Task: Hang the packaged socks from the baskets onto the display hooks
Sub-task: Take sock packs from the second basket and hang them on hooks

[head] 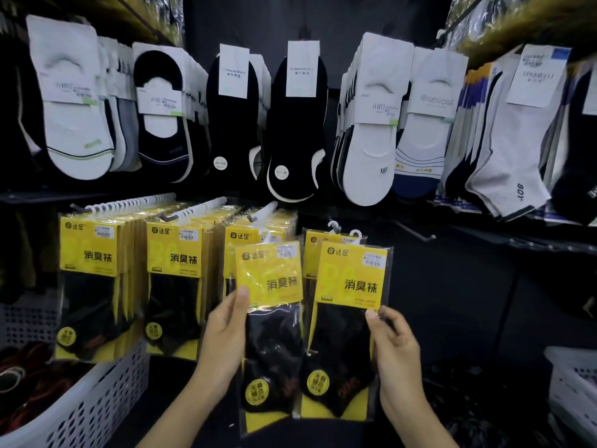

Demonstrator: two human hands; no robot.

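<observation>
Sock pack [271, 279] in left hand [223, 344], second pack [352, 286] in right hand [394, 347].

Sock packs [271, 321]: yellow cards, black socks, yellow round stickers. Top-row socks [371, 124]: white and black, some striped, white labels. Basket [80, 405]: white, perforated. Wall black.

You've 2 grips up: left grip [223, 337] w/ 1 yellow pack [271, 318], right grip [395, 347] w/ 2 packs [350, 286]. Lower row: 3 loaded hooks [193, 210], 1 bare hook [416, 233]. 2 baskets [97, 399].
</observation>
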